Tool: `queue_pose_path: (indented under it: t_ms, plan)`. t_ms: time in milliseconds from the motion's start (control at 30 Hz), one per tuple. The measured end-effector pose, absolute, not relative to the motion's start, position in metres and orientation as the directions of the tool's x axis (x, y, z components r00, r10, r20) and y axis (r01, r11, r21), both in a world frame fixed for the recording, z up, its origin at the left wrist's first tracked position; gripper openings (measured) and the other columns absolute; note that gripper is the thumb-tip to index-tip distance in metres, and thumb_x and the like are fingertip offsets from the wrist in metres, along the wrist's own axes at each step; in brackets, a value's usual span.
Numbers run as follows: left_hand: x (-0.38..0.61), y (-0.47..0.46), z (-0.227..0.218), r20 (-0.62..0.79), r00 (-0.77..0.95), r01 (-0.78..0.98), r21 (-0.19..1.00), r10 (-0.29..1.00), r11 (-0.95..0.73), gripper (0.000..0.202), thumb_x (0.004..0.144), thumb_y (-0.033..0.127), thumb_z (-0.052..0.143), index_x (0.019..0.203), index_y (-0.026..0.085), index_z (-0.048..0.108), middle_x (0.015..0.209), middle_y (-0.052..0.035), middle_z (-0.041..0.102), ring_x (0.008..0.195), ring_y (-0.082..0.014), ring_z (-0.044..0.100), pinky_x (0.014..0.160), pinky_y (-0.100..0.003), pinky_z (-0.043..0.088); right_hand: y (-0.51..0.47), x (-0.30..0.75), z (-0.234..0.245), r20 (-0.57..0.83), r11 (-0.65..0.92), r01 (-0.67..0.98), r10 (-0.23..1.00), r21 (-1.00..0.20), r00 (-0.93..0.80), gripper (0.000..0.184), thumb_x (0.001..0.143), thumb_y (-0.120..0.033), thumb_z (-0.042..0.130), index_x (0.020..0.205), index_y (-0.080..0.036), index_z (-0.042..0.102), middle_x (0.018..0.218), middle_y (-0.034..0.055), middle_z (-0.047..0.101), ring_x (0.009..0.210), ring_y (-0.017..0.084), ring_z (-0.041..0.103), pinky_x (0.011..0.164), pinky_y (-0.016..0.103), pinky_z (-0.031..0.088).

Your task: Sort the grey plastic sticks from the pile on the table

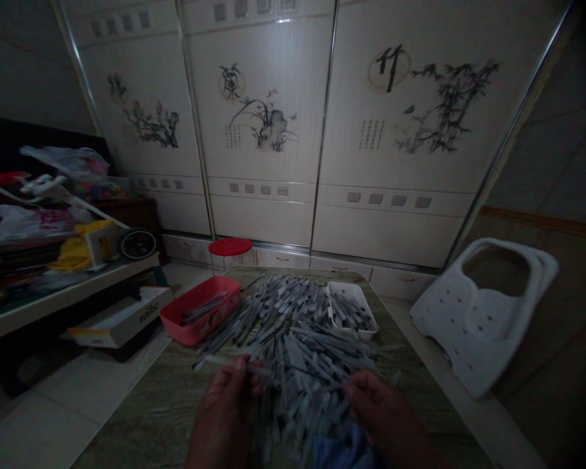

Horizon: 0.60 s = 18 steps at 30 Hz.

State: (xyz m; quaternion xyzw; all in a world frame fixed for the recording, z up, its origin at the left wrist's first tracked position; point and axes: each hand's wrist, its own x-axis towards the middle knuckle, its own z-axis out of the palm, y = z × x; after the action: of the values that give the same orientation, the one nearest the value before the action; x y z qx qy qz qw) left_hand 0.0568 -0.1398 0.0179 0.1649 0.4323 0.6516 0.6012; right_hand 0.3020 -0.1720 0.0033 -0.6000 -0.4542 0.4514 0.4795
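Observation:
My left hand [232, 391] is closed in a pinch on a translucent pen barrel [219, 360], which points to the left. My right hand [378, 404] is also pinched, with a thin dark pen refill [307, 372] reaching left from its fingertips. Between and beyond both hands spreads a large heap of translucent pens [297, 326] on the wood-patterned table [141, 407]. A red plastic basket [178, 330] at the heap's left holds some dark slim pieces. To the right, a white tray [370, 333] contains more pens. Dim light and blur hide fine detail at the fingers.
Blue cloth [344, 449] shows at the bottom, near my right hand. A white plastic chair [488, 312] stands right of the table. Behind the table is a red stool [230, 246]. At left, a cluttered bench [83, 286] stands over an open shoebox [122, 319].

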Motion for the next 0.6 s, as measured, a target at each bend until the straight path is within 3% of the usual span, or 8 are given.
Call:
queue_pose_path:
  t_ms: [100,167,233,400,500,600]
  plan:
    - [0.047,-0.135,0.010,-0.246,-0.276,-0.490,0.868,0.929,0.084,0.026,0.086,0.040,0.083,0.097,0.018,0.072,0.079,0.0002,0.073,0.066,-0.0113,0.064,0.064,-0.019,0.053,-0.169,0.320,0.002,-0.103,-0.141,0.130,0.959,-0.981,0.263,0.035,0.088,-0.055,0.067,0.087,-0.021,0.066,0.063,-0.0058,0.054,0.049,0.011,0.045,0.047,0.024,0.031]
    - [0.046,-0.133,0.005,-0.183,-0.268,-0.293,0.951,0.946,0.101,0.036,0.085,0.053,0.080,0.097,0.019,0.074,0.072,0.0007,0.071,0.064,-0.0144,0.064,0.061,-0.021,0.051,-0.167,0.325,0.000,-0.096,-0.159,0.164,0.936,-0.974,0.338,0.040,0.088,-0.058,0.065,0.102,-0.020,0.068,0.068,-0.0033,0.061,0.052,0.014,0.052,0.048,0.026,0.036]
    - [0.049,-0.131,0.002,-0.107,-0.224,-0.074,0.993,0.969,0.092,0.038,0.088,0.056,0.074,0.098,0.020,0.075,0.076,-0.0024,0.075,0.073,-0.0196,0.070,0.066,-0.025,0.053,-0.164,0.326,-0.002,-0.088,-0.180,0.210,0.919,-0.961,0.383,0.051,0.091,-0.061,0.059,0.120,-0.019,0.064,0.077,0.0007,0.069,0.058,0.019,0.061,0.052,0.029,0.044]
    - [0.057,-0.129,0.000,0.018,-0.121,0.321,0.947,0.992,0.022,0.041,0.091,0.049,0.063,0.114,0.018,0.077,0.118,-0.0136,0.081,0.113,-0.0329,0.073,0.097,-0.040,0.054,-0.159,0.327,-0.009,-0.007,-0.181,0.372,0.906,-0.910,0.423,0.053,0.093,-0.062,0.054,0.123,-0.019,0.060,0.096,0.0094,0.076,0.088,0.028,0.074,0.074,0.034,0.055]
    - [0.057,-0.128,-0.005,0.019,-0.104,0.443,0.896,0.994,0.029,0.054,0.091,0.049,0.062,0.132,0.014,0.071,0.122,-0.0152,0.080,0.118,-0.0344,0.073,0.101,-0.042,0.053,-0.158,0.329,-0.011,-0.061,-0.196,0.325,0.921,-0.925,0.384,0.061,0.097,-0.060,0.047,0.140,-0.018,0.051,0.110,0.0126,0.077,0.083,0.026,0.076,0.072,0.035,0.058]
    - [0.056,-0.128,-0.011,0.072,-0.072,0.471,0.882,0.995,-0.029,0.057,0.091,0.047,0.061,0.137,0.015,0.069,0.116,-0.0134,0.082,0.115,-0.0328,0.074,0.098,-0.040,0.056,-0.157,0.331,-0.014,-0.073,-0.197,0.313,0.927,-0.929,0.368,0.060,0.096,-0.057,0.044,0.140,-0.017,0.054,0.128,0.0160,0.074,0.087,0.026,0.078,0.075,0.036,0.059]
